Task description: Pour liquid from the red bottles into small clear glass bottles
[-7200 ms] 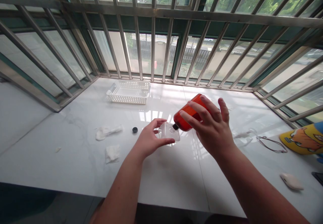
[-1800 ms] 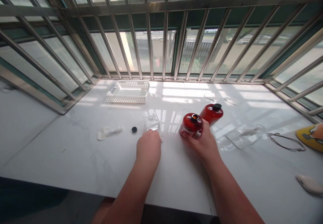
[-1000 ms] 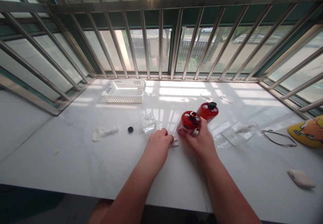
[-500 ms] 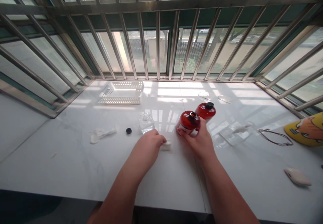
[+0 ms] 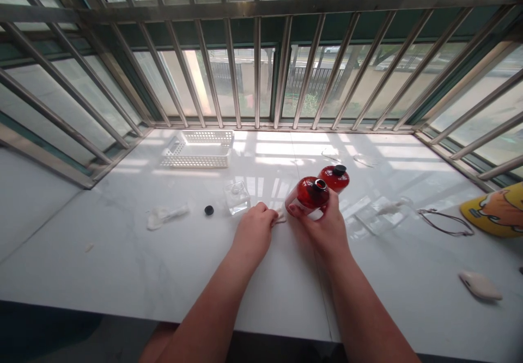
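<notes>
My right hand [image 5: 327,225] is wrapped round an uncapped reddish-brown bottle [image 5: 309,193], which leans slightly to the right. Just behind it stands a second red bottle [image 5: 332,176] with a black cap on. Close by on the left, my left hand [image 5: 257,224] pinches a small folded white piece [image 5: 280,217], perhaps tissue or a cotton pad, low over the counter near the held bottle's base. Beyond my left hand sits a clear square glass container [image 5: 237,198]. A loose black cap [image 5: 208,210] lies to its left.
A white perforated basket [image 5: 198,161] stands at the back left. Crumpled white material [image 5: 163,217] lies at left. On the right are a clear flat tray [image 5: 378,216], a dark cord loop [image 5: 445,224], a yellow patterned object [image 5: 496,210] and a pale rounded object [image 5: 480,285]. Metal bars [image 5: 257,74] line the window.
My left hand has moved right and slightly away from me with the white piece, nearer the bottle. The held bottle has tipped, its mouth shifting a little to the right.
</notes>
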`<state>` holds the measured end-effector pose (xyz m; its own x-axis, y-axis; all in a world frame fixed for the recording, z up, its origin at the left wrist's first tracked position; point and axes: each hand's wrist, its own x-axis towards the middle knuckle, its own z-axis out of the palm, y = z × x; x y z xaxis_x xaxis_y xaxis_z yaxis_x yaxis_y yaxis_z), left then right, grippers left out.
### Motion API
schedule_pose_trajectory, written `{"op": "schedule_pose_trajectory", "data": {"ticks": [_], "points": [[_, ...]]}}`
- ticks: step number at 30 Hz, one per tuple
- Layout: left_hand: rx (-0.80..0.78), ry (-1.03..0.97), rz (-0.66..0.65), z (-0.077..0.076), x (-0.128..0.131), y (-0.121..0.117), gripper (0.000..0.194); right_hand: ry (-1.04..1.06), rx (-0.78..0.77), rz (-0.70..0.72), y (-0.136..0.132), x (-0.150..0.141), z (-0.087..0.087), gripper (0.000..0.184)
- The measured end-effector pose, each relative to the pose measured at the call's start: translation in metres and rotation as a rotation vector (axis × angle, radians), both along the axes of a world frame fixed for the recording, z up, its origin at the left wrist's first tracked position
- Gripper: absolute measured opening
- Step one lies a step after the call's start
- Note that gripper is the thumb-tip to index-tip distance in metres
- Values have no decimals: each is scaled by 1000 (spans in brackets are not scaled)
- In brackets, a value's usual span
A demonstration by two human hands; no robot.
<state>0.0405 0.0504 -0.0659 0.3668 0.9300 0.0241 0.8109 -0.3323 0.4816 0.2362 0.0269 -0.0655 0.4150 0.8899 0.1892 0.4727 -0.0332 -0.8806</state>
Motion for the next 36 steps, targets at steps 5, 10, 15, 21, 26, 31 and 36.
{"op": "schedule_pose_trajectory", "data": {"ticks": [5,10,15,21,26,31,36], "points": [[-163,-68,-144,15,-23,-6,34,-7,6,-2,0,0,0,91],[-351,-26,-198,31,-54,-12,28,-9,7,11,2,2,-4,93],[-456,141,-115,44,-86,-15,27,1,0,17,3,2,-4,90],[-365,214,83,58,-117,-17,27,3,36,27,3,1,-5,87],[-130,-48,79,82,-108,-18,27,25,37,66,4,2,-9,88],[188,-201,61,103,-71,10,22,46,65,98,1,1,-11,89],[325,-297,135,115,-9,89,17,34,114,116,1,-2,-12,85]]}}
